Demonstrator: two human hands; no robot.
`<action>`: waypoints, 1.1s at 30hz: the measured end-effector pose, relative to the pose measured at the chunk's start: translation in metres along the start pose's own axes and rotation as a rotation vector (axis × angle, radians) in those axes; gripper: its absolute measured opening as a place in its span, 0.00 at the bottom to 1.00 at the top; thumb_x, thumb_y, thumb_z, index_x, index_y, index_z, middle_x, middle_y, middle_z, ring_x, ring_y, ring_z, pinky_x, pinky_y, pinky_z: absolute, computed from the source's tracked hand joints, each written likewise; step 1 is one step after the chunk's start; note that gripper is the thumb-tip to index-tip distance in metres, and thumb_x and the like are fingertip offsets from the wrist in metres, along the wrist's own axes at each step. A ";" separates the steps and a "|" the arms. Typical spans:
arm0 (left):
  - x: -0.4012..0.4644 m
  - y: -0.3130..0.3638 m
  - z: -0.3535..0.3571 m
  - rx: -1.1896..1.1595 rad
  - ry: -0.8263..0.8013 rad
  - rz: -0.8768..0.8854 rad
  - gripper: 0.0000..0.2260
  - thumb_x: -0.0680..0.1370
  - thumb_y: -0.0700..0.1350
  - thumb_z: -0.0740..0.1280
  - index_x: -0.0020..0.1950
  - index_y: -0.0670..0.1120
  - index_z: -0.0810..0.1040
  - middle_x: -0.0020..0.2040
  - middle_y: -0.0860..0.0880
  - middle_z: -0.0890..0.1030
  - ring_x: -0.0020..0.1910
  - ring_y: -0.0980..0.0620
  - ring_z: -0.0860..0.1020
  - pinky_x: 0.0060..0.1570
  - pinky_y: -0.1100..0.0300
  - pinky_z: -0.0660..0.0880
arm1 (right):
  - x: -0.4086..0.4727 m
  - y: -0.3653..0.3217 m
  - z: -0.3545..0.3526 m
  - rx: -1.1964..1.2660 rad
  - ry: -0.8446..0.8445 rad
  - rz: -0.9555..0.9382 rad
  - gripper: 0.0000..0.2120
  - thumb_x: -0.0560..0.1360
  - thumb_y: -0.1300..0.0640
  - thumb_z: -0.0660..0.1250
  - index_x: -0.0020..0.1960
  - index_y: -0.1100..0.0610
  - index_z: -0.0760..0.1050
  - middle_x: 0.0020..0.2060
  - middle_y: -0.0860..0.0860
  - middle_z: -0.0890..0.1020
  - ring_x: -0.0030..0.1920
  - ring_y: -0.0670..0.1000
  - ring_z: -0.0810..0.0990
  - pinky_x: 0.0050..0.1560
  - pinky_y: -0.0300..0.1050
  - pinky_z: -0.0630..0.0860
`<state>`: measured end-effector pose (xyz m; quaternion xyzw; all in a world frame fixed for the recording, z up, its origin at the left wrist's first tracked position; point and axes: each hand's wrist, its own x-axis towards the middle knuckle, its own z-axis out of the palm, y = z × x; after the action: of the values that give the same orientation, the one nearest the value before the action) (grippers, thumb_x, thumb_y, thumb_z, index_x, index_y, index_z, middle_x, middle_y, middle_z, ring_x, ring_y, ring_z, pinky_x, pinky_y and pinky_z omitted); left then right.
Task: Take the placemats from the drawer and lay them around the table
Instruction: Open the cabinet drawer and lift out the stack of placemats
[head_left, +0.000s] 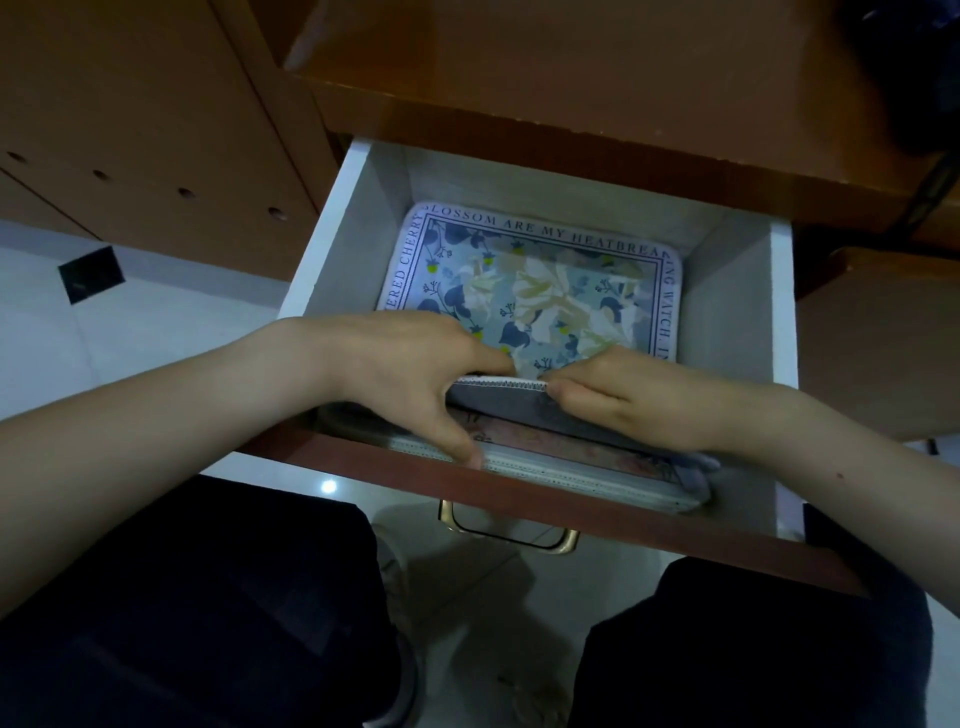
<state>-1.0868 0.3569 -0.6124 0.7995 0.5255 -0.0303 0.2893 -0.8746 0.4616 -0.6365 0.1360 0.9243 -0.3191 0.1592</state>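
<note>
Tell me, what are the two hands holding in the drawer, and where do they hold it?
Both the left hand and the right hand pinch the top placemat, the floral one, by its near edge, lifted off the placemats beneath.

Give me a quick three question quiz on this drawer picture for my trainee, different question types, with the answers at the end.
1. True or false: the drawer is pulled open.
2. Which hands grip the near edge of the top floral placemat? A) left only B) right only C) both
3. Fill in: beneath the lifted edge lies a ___ of further placemats.

Key: 1 true. 2 C: the left hand and right hand both pinch it. 3 stack.
</note>
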 end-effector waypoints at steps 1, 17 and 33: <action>0.000 0.001 0.001 0.005 0.024 -0.001 0.24 0.65 0.71 0.65 0.52 0.57 0.72 0.40 0.55 0.79 0.39 0.56 0.76 0.40 0.54 0.74 | -0.001 -0.001 0.000 0.013 -0.002 0.008 0.13 0.81 0.59 0.56 0.46 0.58 0.78 0.36 0.51 0.78 0.37 0.51 0.75 0.42 0.47 0.72; 0.002 0.006 0.000 0.039 0.082 -0.092 0.34 0.68 0.67 0.41 0.56 0.52 0.77 0.30 0.58 0.68 0.29 0.63 0.67 0.39 0.60 0.64 | -0.010 -0.027 -0.012 0.080 -0.099 -0.021 0.24 0.69 0.37 0.71 0.60 0.45 0.71 0.43 0.51 0.80 0.43 0.49 0.79 0.45 0.52 0.76; -0.001 0.005 0.005 0.034 0.034 -0.008 0.22 0.70 0.69 0.65 0.56 0.58 0.73 0.35 0.56 0.78 0.31 0.62 0.72 0.35 0.63 0.71 | -0.001 -0.025 -0.016 -0.032 -0.135 -0.041 0.08 0.80 0.51 0.59 0.43 0.41 0.64 0.32 0.51 0.76 0.31 0.50 0.74 0.34 0.48 0.71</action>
<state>-1.0810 0.3522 -0.6143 0.8025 0.5332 -0.0269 0.2665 -0.8857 0.4526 -0.6105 0.0925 0.9190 -0.3159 0.2169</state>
